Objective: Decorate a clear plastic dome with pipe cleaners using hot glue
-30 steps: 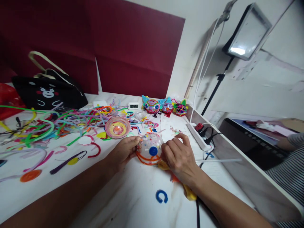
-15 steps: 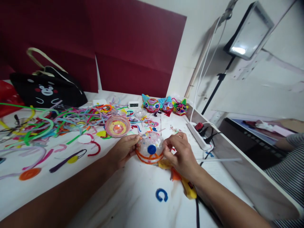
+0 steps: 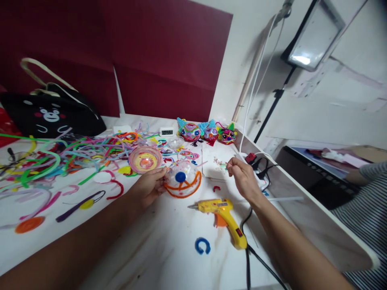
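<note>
My left hand (image 3: 151, 186) grips the edge of a clear plastic dome (image 3: 187, 171) between thumb and fingers. A blue disc (image 3: 180, 177) sits on the dome, with an orange pipe-cleaner outline (image 3: 184, 195) shaped like a mouth below it. To the right, my right hand (image 3: 242, 177) is raised with its fingers pressed together; anything between them is too small to make out. Small coloured scraps (image 3: 220, 163) lie just beyond its fingertips. A yellow glue gun (image 3: 222, 209) rests on the table between the hands, nozzle pointing left. Nearer me lies a curled blue pipe-cleaner piece (image 3: 202, 245).
Tangled pipe cleaners (image 3: 81, 153) and a pink-and-yellow round piece (image 3: 145, 159) spread across the left. Finished animal heads (image 3: 190, 131) stand at the back beside a small clock (image 3: 166, 131). A power strip (image 3: 260, 181) and cords line the right edge. Another person's striped sleeve (image 3: 371, 171) shows at right.
My right hand has left the dome and moved right and away from me, uncovering the glue gun. The dome, still in my left hand, has shifted slightly left and turned.
</note>
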Tool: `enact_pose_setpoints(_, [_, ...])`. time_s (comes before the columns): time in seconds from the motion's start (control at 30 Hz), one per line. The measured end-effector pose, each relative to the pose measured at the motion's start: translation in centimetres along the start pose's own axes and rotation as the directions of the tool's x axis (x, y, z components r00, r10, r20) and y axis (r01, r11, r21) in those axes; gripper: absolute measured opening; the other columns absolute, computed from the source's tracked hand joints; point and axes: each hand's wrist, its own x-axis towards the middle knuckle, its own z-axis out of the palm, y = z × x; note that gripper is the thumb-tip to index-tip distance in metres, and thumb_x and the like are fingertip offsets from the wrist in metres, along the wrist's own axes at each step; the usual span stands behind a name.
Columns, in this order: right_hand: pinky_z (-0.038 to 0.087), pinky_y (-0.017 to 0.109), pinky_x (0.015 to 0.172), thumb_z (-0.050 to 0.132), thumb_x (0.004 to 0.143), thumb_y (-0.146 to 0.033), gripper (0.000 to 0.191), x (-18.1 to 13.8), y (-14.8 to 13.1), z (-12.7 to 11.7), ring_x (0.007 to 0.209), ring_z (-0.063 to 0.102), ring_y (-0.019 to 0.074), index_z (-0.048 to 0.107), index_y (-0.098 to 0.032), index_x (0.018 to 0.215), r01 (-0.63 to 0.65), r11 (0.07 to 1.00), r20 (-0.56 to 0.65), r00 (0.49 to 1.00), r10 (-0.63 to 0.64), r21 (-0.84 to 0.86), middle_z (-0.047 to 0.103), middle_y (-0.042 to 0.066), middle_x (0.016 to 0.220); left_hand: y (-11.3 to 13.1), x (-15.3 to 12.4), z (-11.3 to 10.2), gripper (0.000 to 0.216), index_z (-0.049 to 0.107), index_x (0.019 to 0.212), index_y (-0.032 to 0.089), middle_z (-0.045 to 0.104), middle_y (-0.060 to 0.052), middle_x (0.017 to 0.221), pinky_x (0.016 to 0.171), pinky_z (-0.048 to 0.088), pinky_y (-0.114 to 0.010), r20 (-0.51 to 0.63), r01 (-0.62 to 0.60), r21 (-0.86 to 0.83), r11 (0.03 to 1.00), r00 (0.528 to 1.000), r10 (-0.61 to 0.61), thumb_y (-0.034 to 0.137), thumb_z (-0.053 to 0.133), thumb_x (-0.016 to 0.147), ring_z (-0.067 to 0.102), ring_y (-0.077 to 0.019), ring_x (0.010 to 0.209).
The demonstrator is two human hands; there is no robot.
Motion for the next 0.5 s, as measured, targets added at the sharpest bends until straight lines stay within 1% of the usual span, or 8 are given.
enact_pose_setpoints(0.1, [0.031,0.028,0.060,0.038,0.076,-0.030,0.019,0.7,0.8,-0.6,0.060,0.044,0.0149,0.045,-0.021,0.061,-0.037,0.997,-0.001,0.999,0.037,-0.073,0.046,-0.002,0.056,0.0,0.5,-0.4,0.023,0.053,0.076,0.013,0.048,0.004,0.052,0.033,0.028,-0.013,-0.005,-0.002,-0.018,1.000,1.000,0.002,0.010,0.041,0.095,0.039,-0.0037,0.036])
enact_pose_setpoints(0.17, [0.032,0.027,0.059,0.041,0.076,-0.031,0.019,1.0,1.3,-0.7,0.059,0.046,0.0150,0.050,-0.021,0.061,-0.056,0.994,0.011,0.998,0.058,-0.097,0.048,-0.002,0.056,0.0,0.7,-0.5,0.023,0.052,0.075,0.013,0.047,0.004,0.052,0.032,0.027,-0.013,-0.002,0.004,-0.022,1.000,1.000,-0.005,0.009,0.041,0.095,0.039,-0.0034,0.035])
enact_pose_setpoints(0.27, [0.034,0.026,0.058,0.044,0.075,-0.031,0.020,1.3,1.9,-0.5,0.058,0.049,0.0150,0.059,-0.019,0.070,-0.075,0.991,0.037,0.996,0.079,-0.110,0.053,-0.002,0.058,0.0,0.7,-0.5,0.026,0.051,0.072,0.013,0.047,0.004,0.052,0.031,0.026,-0.013,-0.003,0.019,-0.018,1.000,1.000,-0.019,0.009,0.040,0.095,0.038,-0.0030,0.035])
enact_pose_setpoints(0.33, [0.034,0.026,0.056,0.044,0.075,-0.031,0.021,1.4,2.2,-0.4,0.056,0.050,0.0147,0.061,-0.019,0.072,-0.078,0.988,0.048,0.995,0.085,-0.130,0.054,-0.002,0.057,0.0,0.8,-0.5,0.026,0.051,0.072,0.013,0.048,0.004,0.052,0.031,0.026,-0.012,-0.005,0.023,-0.014,1.000,1.000,-0.023,0.009,0.040,0.095,0.039,-0.0030,0.035])
enact_pose_setpoints(0.5, [0.031,0.025,0.054,0.043,0.077,-0.028,0.022,1.6,2.7,-0.6,0.053,0.047,0.0137,0.053,-0.020,0.059,-0.060,0.970,0.033,0.997,0.070,-0.236,0.049,-0.003,0.051,-0.3,1.3,-1.0,0.023,0.053,0.073,0.012,0.052,0.002,0.057,0.032,0.026,-0.012,0.001,0.037,0.008,0.999,0.999,-0.037,0.009,0.044,0.093,0.042,-0.0034,0.038])
